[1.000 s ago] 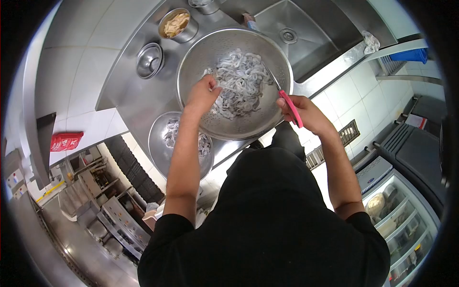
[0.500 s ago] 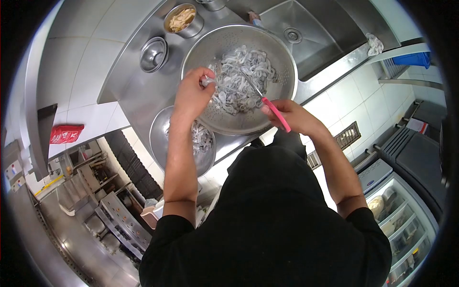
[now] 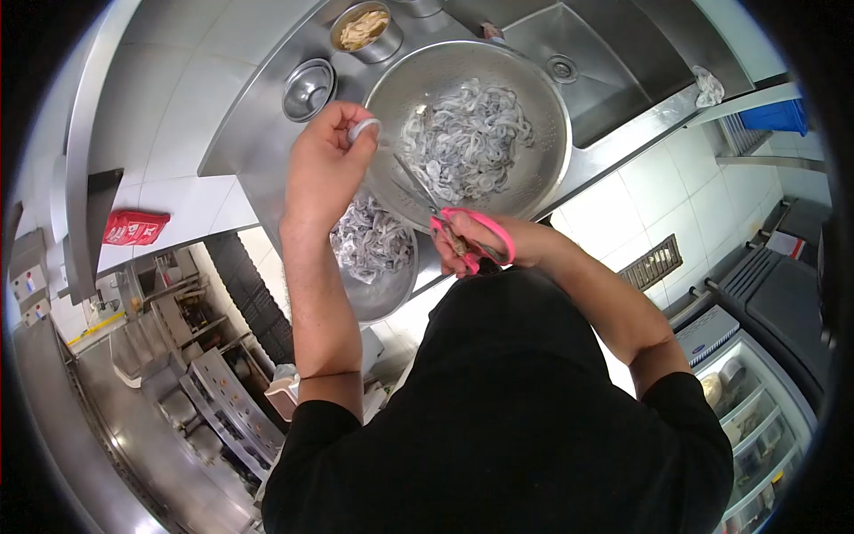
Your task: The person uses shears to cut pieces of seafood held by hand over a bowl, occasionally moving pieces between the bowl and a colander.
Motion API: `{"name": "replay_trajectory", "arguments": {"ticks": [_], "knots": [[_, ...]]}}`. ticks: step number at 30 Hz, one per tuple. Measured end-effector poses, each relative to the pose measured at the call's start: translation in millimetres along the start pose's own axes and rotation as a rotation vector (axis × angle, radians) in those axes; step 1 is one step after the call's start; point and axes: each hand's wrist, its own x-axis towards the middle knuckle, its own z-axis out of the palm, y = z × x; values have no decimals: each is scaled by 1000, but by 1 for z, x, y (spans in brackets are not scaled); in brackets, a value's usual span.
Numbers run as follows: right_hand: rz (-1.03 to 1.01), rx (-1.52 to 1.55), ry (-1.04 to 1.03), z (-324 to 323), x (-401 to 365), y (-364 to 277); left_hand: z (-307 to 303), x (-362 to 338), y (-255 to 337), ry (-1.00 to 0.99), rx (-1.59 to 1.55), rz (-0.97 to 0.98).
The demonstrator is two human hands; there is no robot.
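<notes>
My left hand (image 3: 326, 165) is closed, pinching a pale, curved piece that looks like a peeled raw shrimp (image 3: 364, 130) at the left rim of a large steel colander (image 3: 550, 133). A heap of similar grey-white shrimp (image 3: 471, 138) lies in the colander. In my right hand (image 3: 464, 242) are scissors (image 3: 436, 212) with pink handles, fingers through the loops. Their blades point up and left over the colander's lower-left edge, apart from the held piece. Below my left hand, a smaller steel bowl (image 3: 378, 303) holds more grey pieces (image 3: 374, 240), partly hidden by my forearm.
Nested small steel bowls (image 3: 310, 89) and a steel pot with yellowish pieces (image 3: 365, 31) stand on the counter's far left. A sink (image 3: 578, 53) adjoins the colander's right side, with a crumpled cloth (image 3: 708, 86) farther right. A red packet (image 3: 135, 227) lies at left.
My left hand has moved left with the piece, away from the heap. My right hand has brought the scissors left and toward my body, their blades now off the heap.
</notes>
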Motion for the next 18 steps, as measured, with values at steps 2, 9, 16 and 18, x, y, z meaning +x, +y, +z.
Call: {"name": "replay_trajectory", "arguments": {"ticks": [2, 9, 16, 18], "knots": [[-60, 66, 45, 11, 14, 2, -6, -10, 5, 2, -23, -7], [-218, 33, 151, 14, 44, 0, -27, -44, -17, 7, -208, -61], [-187, -208, 179, 41, 50, -11, -27, -58, -67, -180, -678, -109], [-185, -236, 155, 51, 51, -15, -22, -64, -73, -217, -741, -104]]}}
